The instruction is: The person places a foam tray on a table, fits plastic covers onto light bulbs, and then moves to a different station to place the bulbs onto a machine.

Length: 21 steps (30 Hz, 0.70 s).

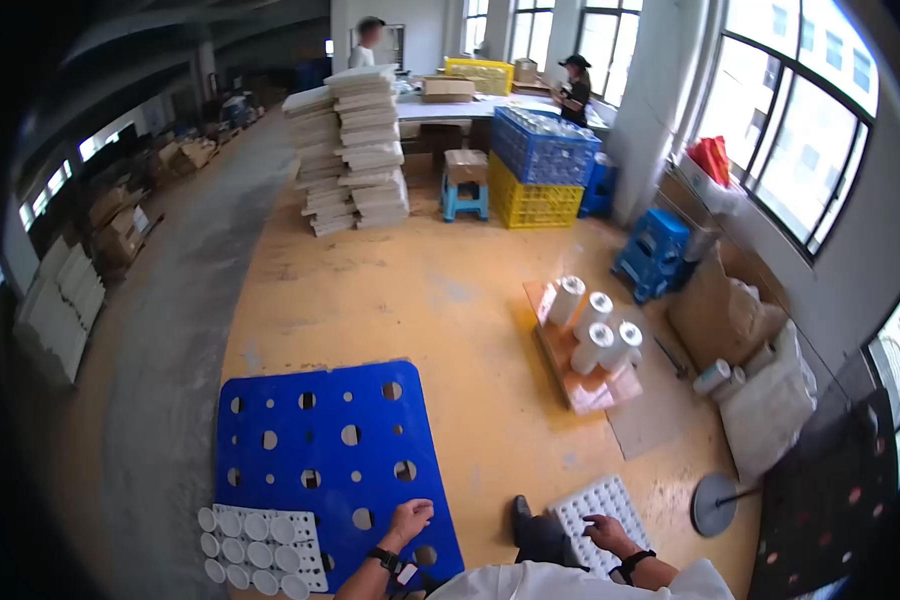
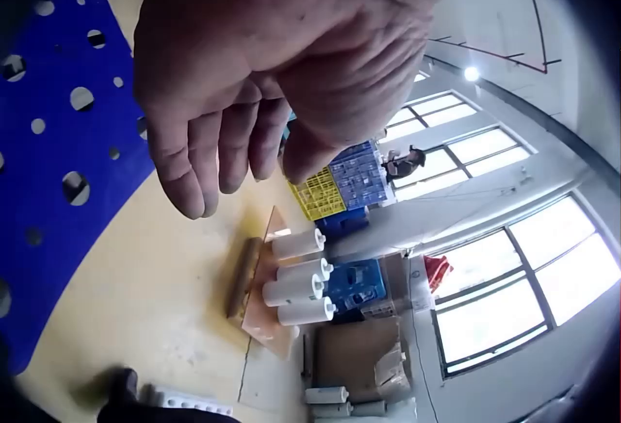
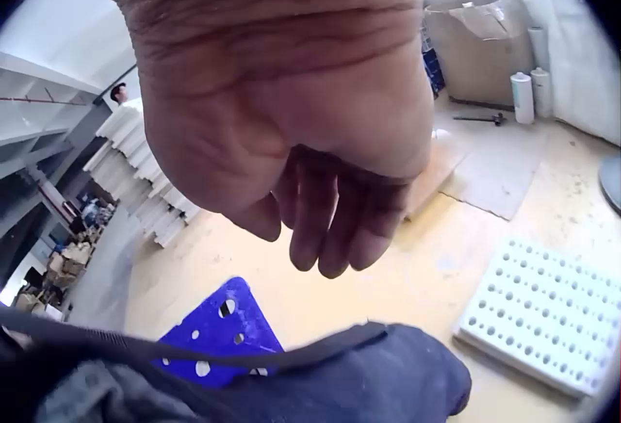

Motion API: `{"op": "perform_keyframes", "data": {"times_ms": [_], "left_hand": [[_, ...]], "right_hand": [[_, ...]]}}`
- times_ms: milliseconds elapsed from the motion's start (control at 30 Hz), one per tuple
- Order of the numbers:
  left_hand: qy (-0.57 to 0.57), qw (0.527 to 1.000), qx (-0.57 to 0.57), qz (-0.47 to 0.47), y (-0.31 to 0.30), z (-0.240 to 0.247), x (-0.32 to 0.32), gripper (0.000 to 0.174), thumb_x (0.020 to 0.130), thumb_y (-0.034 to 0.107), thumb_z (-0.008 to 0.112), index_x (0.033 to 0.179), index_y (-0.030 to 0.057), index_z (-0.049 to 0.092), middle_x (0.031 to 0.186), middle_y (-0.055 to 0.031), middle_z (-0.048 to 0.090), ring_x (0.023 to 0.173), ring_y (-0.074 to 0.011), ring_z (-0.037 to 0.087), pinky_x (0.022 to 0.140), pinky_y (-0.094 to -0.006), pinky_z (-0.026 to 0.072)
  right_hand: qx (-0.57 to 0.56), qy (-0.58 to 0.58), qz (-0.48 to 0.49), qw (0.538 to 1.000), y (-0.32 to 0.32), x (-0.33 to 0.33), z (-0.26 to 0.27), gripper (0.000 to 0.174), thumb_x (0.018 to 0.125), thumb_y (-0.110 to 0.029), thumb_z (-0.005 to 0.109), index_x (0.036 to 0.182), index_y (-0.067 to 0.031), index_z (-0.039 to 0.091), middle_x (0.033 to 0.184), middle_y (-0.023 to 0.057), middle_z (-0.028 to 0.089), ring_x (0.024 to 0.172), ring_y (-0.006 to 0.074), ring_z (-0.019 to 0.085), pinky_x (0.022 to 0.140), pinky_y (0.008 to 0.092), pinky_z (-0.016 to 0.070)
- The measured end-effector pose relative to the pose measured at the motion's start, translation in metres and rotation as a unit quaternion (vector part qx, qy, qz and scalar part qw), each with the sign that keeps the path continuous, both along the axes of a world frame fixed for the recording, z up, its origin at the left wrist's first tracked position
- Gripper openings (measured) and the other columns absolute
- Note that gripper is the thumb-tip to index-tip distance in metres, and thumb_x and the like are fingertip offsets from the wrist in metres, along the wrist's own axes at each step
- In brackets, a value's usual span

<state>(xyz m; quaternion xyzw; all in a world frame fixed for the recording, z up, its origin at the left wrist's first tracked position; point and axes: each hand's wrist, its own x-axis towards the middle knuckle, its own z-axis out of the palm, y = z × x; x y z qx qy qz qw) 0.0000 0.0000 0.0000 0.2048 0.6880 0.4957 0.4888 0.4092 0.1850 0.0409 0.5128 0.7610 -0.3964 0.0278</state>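
Observation:
My left hand (image 1: 410,522) hangs in the air over the blue board with round holes (image 1: 320,385), its fingers loosely bent and holding nothing. On that board's near left corner stands a white perforated tray (image 1: 308,530) with rows of white cups (image 1: 258,526). My right hand (image 1: 610,537) overlaps a white tray with rows of small holes (image 1: 620,500) on the floor in the head view. In the right wrist view its fingers (image 3: 335,234) hang loosely curled with nothing between them, and the holed tray (image 3: 543,316) lies off to the right.
White cartridges (image 1: 598,340) stand on a low wooden board (image 1: 570,385) to the right. Farther off are stacked white slabs (image 1: 365,150), a blue crate (image 1: 545,150) on a yellow crate (image 1: 540,200), and a blue stool (image 1: 655,250). Two people are near a far table (image 1: 450,108).

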Motion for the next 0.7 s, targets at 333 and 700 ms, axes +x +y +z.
{"op": "perform_keyframes", "data": {"times_ms": [333, 700], "left_hand": [[0.134, 0.977, -0.07, -0.147, 0.225, 0.001, -0.043, 0.034, 0.08, 0.026, 0.061, 0.104, 0.0016, 0.063, 0.087, -0.0097, 0.067, 0.081, -0.0169, 0.064, 0.072, -0.0286, 0.0508], [-0.045, 0.987, -0.101, 0.115, 0.396, 0.006, -0.242, 0.032, 0.079, 0.014, 0.063, 0.105, -0.0041, 0.06, 0.09, -0.0104, 0.064, 0.079, -0.0164, 0.063, 0.065, -0.0278, 0.0537]], "right_hand": [[0.043, 0.106, -0.141, 0.983, 0.252, -0.1, -0.006, 0.025, 0.07, -0.023, 0.063, 0.085, -0.003, 0.066, 0.065, 0.0147, 0.062, 0.062, 0.0252, 0.062, 0.061, 0.0331, 0.0493], [0.023, 0.207, 0.12, 0.971, 0.488, -0.383, 0.01, 0.027, 0.081, -0.016, 0.059, 0.103, -0.0022, 0.06, 0.09, 0.0157, 0.064, 0.08, 0.0264, 0.065, 0.073, 0.0318, 0.0516]]}}
